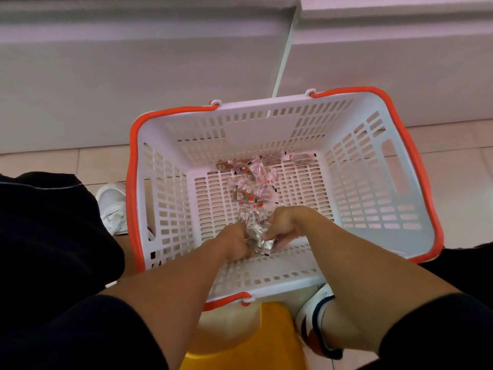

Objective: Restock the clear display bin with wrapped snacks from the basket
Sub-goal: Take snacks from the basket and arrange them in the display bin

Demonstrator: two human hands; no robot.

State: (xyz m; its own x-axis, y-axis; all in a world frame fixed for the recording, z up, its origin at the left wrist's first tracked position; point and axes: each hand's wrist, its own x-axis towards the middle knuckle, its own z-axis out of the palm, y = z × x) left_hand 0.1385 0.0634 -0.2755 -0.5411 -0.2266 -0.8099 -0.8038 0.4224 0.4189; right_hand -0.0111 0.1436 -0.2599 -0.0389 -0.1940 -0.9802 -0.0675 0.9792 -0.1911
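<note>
Both the left hand (234, 243) and the right hand (282, 225) grasp a bunch of wrapped snacks (257, 236) between them inside the basket (266, 108), more snacks lie just beyond the hands, and the display bin is not visible, so restocking seems unfinished.

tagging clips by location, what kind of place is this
Probably a shop floor. A white shopping basket with orange handles sits on floor tiles, holding wrapped snacks, before a white fixture base. Both hands gather snacks.
</note>
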